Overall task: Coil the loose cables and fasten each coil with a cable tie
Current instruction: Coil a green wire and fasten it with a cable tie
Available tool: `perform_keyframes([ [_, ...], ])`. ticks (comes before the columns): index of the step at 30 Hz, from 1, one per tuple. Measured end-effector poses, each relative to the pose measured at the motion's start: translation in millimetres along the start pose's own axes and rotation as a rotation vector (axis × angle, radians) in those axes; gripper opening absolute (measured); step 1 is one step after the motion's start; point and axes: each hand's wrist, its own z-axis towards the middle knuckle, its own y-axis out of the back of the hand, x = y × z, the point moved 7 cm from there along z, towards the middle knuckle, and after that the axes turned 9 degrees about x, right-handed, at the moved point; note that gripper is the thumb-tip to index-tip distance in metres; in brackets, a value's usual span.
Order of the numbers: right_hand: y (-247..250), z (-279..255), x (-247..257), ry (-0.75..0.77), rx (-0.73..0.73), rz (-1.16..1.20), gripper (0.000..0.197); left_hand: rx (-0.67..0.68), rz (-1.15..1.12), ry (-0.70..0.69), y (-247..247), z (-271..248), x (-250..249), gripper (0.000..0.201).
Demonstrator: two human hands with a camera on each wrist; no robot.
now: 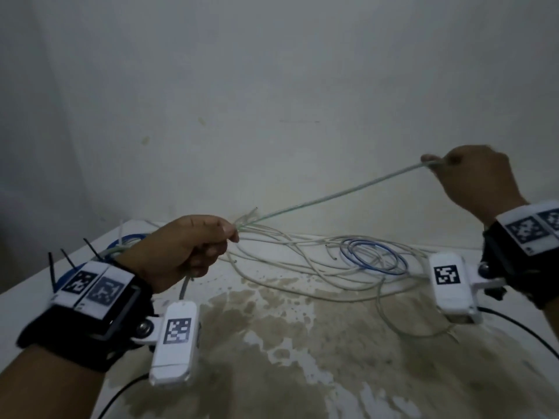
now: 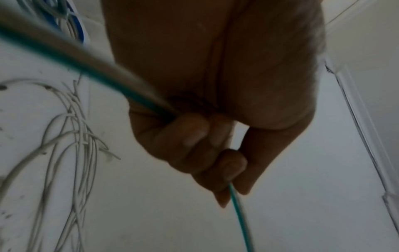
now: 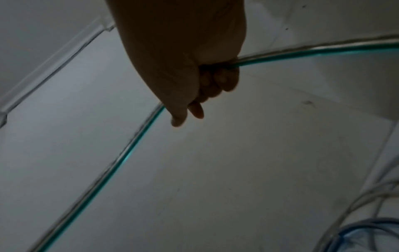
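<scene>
A green-and-white cable [image 1: 332,193] runs taut through the air between our two hands, rising from lower left to upper right above the tabletop [image 1: 302,343]. Our left hand [image 1: 184,249] has its fingers curled round the cable, which leaves the fist between thumb and forefinger; in the left wrist view the same cable [image 2: 239,220] emerges at the fingertips [image 2: 226,170], and a further length enters the fist from the upper left. Our right hand [image 1: 475,176], held higher and well apart from the left, pinches the cable at thumb and forefinger, with the remaining fingers folded over it; the right wrist view shows the cable [image 3: 103,173] passing through that closed hand [image 3: 194,76] and out on both sides. Beneath the taut span, loose white cables [image 1: 302,261] lie tangled on the tabletop, and among them a blue cable [image 1: 373,257] forms several rough loops. Behind our left wrist a second blue coil [image 1: 127,240] rests near the tabletop's far left edge, with black cable ties [image 1: 90,249] standing up just beside it. The tabletop is white with a broad brown stain [image 1: 287,343] across its near middle. A pale wall [image 1: 272,86] rises behind.
</scene>
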Motion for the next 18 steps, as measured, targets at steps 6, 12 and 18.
perform_keyframes([
  [6, -50.8, -39.8, 54.1, -0.02, 0.557, -0.184, 0.103, -0.214, -0.107, -0.083, -7.4, -6.6, -25.0, 0.018],
  [12, -55.0, -97.9, 168.7, 0.492, 0.281, 0.334, 0.031, -0.118, -0.094, -0.133, -55.0, -7.3, -33.6, 0.018],
  [18, -41.7, -77.1, 126.3, 0.316, -0.021, 0.461, 0.024, 0.045, -0.346, -0.012, -68.8, -25.5, -3.9, 0.028],
])
